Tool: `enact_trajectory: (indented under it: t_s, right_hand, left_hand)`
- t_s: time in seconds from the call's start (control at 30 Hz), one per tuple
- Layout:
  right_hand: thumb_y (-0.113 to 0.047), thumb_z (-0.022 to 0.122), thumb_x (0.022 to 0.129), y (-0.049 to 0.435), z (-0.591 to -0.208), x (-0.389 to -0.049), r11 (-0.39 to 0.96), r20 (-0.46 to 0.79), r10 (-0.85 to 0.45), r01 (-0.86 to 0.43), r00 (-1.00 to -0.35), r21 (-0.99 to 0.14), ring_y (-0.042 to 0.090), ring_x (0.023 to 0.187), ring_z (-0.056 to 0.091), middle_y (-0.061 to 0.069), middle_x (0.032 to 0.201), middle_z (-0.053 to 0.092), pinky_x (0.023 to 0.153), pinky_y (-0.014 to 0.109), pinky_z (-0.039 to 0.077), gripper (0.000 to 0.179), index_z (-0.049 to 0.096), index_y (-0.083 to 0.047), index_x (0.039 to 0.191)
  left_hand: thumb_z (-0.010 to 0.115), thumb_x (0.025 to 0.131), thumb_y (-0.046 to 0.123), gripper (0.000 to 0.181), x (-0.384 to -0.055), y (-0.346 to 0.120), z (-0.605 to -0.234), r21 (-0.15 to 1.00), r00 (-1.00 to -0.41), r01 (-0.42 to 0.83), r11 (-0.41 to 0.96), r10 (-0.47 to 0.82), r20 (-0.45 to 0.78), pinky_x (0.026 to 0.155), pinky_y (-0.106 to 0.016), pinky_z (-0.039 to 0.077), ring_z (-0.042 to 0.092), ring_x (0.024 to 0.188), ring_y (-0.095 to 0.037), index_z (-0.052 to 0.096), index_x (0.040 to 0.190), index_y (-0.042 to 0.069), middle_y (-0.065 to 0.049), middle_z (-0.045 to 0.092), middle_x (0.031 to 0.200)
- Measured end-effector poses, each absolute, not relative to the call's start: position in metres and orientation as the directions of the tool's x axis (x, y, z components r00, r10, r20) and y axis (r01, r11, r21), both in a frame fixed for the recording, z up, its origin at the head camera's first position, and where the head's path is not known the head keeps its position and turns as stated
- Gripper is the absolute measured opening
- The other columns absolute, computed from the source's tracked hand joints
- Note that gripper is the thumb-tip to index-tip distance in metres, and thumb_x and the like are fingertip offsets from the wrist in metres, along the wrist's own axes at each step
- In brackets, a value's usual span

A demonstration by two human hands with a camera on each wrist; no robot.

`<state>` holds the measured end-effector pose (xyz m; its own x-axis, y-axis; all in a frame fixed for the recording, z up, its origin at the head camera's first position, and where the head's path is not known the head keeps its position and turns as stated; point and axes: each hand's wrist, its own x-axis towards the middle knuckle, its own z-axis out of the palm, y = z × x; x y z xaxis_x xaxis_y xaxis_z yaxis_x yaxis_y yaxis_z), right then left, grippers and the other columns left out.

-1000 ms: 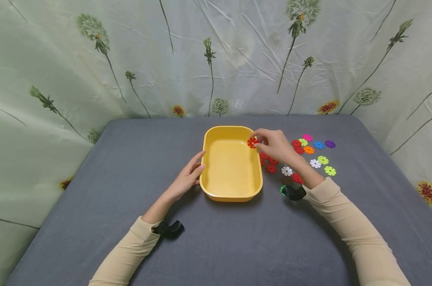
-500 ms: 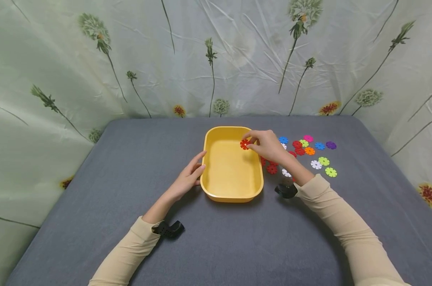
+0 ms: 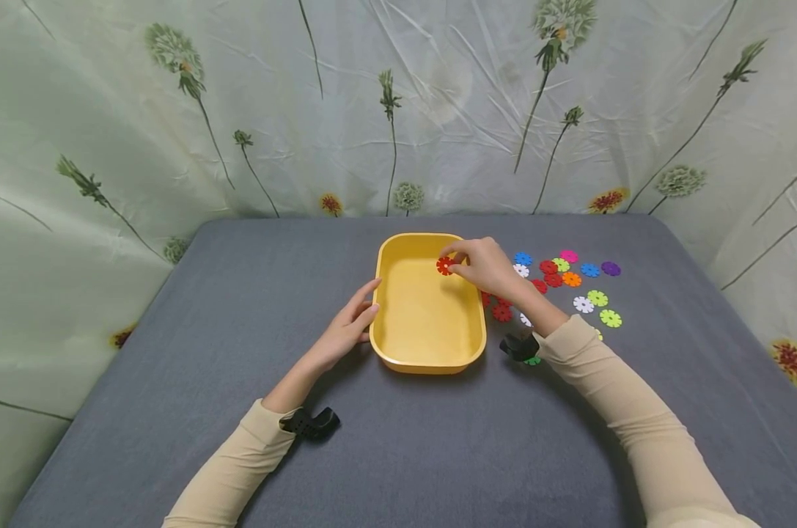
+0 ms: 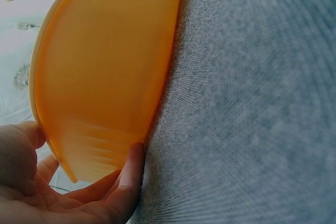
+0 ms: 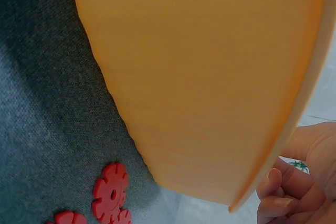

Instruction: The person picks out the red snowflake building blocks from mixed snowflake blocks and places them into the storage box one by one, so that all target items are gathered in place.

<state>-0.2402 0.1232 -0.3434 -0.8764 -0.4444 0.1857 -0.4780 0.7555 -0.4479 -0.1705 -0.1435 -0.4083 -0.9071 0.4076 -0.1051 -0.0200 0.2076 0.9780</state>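
A yellow plastic tub stands on the grey cloth. My left hand holds its left side, thumb and index finger at the rim and other fingers against the outer wall. Above the tub's far right part, my right hand pinches a red notched flower disc between thumb and fingertips. In the right wrist view the tub's wall hides that disc, and the hand shows beyond the rim. Inside the tub only its bare yellow floor shows.
Right of the tub lie several loose flower discs, among them red, blue, white, orange, pink and purple. The right forearm covers part of them. A flower-printed curtain hangs behind the table.
My right hand has moved left with the red disc, from the tub's right rim to over its inside. The left hand stays at the tub's left side.
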Motion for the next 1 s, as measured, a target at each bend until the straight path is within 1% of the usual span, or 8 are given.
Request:
enact_trajectory:
  t_s: [0.1,0.3,0.53,0.77,0.9,1.0]
  right_hand:
    - [-0.01,0.067,0.085,0.121,-0.343,-0.242,0.76,0.179,-0.451,-0.482,-0.874,-0.436,0.023,0.076,0.065,0.013,0.091,0.073,0.059,0.026,0.047,0.023,0.07,-0.011,0.108]
    - [-0.011,0.067,0.085,0.117,-0.344,-0.247,0.763,0.172,-0.46,-0.487,-0.871,-0.426,0.023,0.073,0.065,0.012,0.091,0.073,0.057,0.024,0.044,0.023,0.07,-0.011,0.108]
    - [-0.009,0.066,0.085,0.114,-0.347,-0.25,0.757,0.162,-0.458,-0.479,-0.874,-0.444,0.022,0.072,0.066,0.012,0.091,0.073,0.055,0.023,0.043,0.023,0.07,-0.011,0.108]
    - [-0.008,0.067,0.084,0.108,-0.349,-0.254,0.755,0.138,-0.471,-0.479,-0.871,-0.448,0.023,0.078,0.068,0.011,0.091,0.073,0.062,0.028,0.051,0.023,0.07,-0.01,0.107]
    - [-0.007,0.067,0.084,0.104,-0.352,-0.257,0.75,0.121,-0.485,-0.482,-0.866,-0.453,0.023,0.079,0.068,0.012,0.092,0.073,0.065,0.03,0.052,0.022,0.07,-0.008,0.106]
    - [-0.005,0.066,0.083,0.101,-0.354,-0.259,0.745,0.111,-0.499,-0.49,-0.86,-0.453,0.023,0.08,0.067,0.012,0.093,0.073,0.072,0.033,0.052,0.022,0.071,-0.008,0.105]
  left_hand:
    - [0.039,0.102,0.029,0.053,-0.17,-0.143,-0.407,0.977,-0.908,-0.016,0.211,0.406,-0.103,0.086,-0.033,0.055,0.049,0.123,-0.035,0.018,0.15,0.029,-0.022,0.038,0.145]
    - [0.039,0.102,0.027,0.052,-0.17,-0.142,-0.406,0.976,-0.912,-0.022,0.217,0.397,-0.109,0.087,-0.034,0.055,0.05,0.122,-0.034,0.019,0.149,0.03,-0.021,0.039,0.144]
    - [0.038,0.102,0.025,0.052,-0.17,-0.142,-0.406,0.975,-0.909,-0.012,0.224,0.404,-0.104,0.087,-0.035,0.055,0.05,0.123,-0.035,0.017,0.15,0.028,-0.022,0.038,0.145]
    - [0.038,0.102,0.024,0.052,-0.17,-0.143,-0.407,0.976,-0.909,-0.012,0.219,0.404,-0.102,0.089,-0.038,0.054,0.049,0.124,-0.036,0.018,0.15,0.027,-0.023,0.038,0.144]
    - [0.038,0.102,0.026,0.052,-0.17,-0.144,-0.408,0.974,-0.908,-0.008,0.225,0.405,-0.102,0.09,-0.039,0.054,0.049,0.125,-0.036,0.018,0.15,0.028,-0.022,0.038,0.145]
    - [0.038,0.102,0.028,0.053,-0.17,-0.144,-0.409,0.974,-0.906,-0.004,0.228,0.41,-0.1,0.09,-0.039,0.054,0.049,0.125,-0.036,0.017,0.15,0.028,-0.022,0.037,0.145]
